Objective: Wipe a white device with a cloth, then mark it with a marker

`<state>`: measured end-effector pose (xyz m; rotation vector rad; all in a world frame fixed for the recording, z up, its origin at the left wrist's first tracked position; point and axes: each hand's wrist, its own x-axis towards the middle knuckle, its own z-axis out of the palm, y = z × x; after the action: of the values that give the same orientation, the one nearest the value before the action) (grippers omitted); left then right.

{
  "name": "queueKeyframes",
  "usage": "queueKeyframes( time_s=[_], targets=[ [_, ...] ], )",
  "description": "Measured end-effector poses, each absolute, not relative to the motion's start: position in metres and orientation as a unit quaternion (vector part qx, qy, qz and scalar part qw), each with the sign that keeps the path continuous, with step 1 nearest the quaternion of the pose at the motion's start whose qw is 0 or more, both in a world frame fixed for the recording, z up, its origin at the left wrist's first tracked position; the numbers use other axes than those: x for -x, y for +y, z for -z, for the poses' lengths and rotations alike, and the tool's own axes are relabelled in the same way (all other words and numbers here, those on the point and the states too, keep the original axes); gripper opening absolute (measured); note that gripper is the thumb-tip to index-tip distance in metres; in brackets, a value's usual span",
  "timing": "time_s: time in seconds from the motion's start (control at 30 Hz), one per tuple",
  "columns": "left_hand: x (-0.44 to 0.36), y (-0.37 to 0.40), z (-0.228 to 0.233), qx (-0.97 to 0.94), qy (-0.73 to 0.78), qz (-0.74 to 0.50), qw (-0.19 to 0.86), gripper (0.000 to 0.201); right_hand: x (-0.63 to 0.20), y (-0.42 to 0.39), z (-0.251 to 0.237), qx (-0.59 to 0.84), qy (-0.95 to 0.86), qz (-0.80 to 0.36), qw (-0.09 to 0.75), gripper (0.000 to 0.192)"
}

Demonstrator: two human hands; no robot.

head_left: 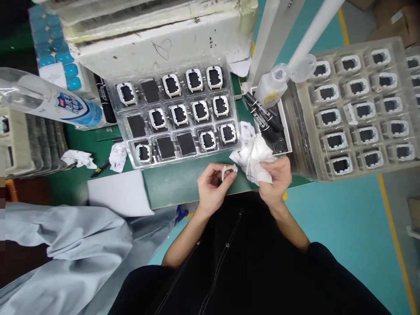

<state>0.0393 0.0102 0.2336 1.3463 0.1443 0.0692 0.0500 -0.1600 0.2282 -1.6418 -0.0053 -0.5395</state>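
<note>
The left hand (212, 186) is pinching a small white plastic frame piece (229, 170) w/ its fingertips, closed tight on it, just above the near edge of the green work mat (183, 181). The right hand (275, 179) is gripping a crumpled white wiping cloth (254, 159), fingers wrapped round it. The cloth is sitting right beside the frame piece, maybe touching it; hard to tell.

Behind the hands a clear plastic tray w/ black pockets (131, 131) is lying on the mat. Most pockets are holding white frames like this one, some are showing only a black square. A small clear squeeze bottle w/ a yellow label (269, 89) is standing to the right, next to some black marker pens (264, 116). A stack of clear trays full of parts (306, 131) is sitting further right. A light grey garment (65, 245) is lying at the left.

What could go wrong: the frame piece is tiny & held only by fingertips, so a hard rub w/ the cloth could be popping it out, & it could be dropping off the mat's edge onto the lap or floor. The loose cloth could also be snagging on the tray corner.
</note>
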Motion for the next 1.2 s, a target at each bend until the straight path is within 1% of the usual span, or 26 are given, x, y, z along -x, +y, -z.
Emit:
queueKeyframes(
  time_s=[0.07,0.17,0.37,0.5,0.6,0.7,0.73,0.87,0.97,1.1,1.2],
  targets=[
    [-0.040,0.011,-0.233,-0.620,0.065,-0.030,0.781,0.024,-0.048,-0.160,-0.227,0.730,-0.033,0.214,0.648,0.017],
    [-0.040,0.012,-0.232,-0.621,0.064,-0.026,0.781,0.025,-0.046,-0.158,-0.229,0.734,-0.067,0.157,0.658,0.019],
    [-0.038,0.015,-0.230,-0.620,0.073,0.002,0.781,0.036,-0.050,-0.152,-0.238,0.735,-0.066,0.077,0.671,0.008],
    [-0.037,0.018,-0.228,-0.625,0.063,0.011,0.778,0.035,-0.054,-0.153,-0.246,0.732,-0.045,0.022,0.679,0.015],
    [-0.035,0.020,-0.226,-0.638,0.056,0.005,0.768,0.031,-0.057,-0.154,-0.252,0.731,-0.046,-0.034,0.680,0.010],
    [-0.034,0.022,-0.224,-0.655,0.049,-0.008,0.754,0.029,-0.060,-0.155,-0.256,0.741,-0.050,-0.085,0.664,0.022],
    [-0.033,0.023,-0.223,-0.662,0.046,-0.012,0.748,0.028,-0.060,-0.155,-0.256,0.743,-0.050,-0.094,0.661,0.022],
    [-0.032,0.024,-0.222,-0.704,0.042,-0.024,0.709,0.030,-0.061,-0.157,-0.256,0.747,-0.045,-0.108,0.654,0.012],
    [-0.034,0.024,-0.225,-0.730,0.031,-0.040,0.682,0.031,-0.063,-0.159,-0.255,0.746,-0.048,-0.116,0.653,0.010],
    [-0.035,0.024,-0.230,-0.743,0.010,-0.064,0.666,0.026,-0.066,-0.161,-0.254,0.733,-0.068,-0.127,0.665,0.007],
    [-0.033,0.024,-0.230,-0.756,0.008,-0.067,0.651,0.024,-0.068,-0.163,-0.253,0.734,-0.073,-0.139,0.661,0.008]
  ],
)
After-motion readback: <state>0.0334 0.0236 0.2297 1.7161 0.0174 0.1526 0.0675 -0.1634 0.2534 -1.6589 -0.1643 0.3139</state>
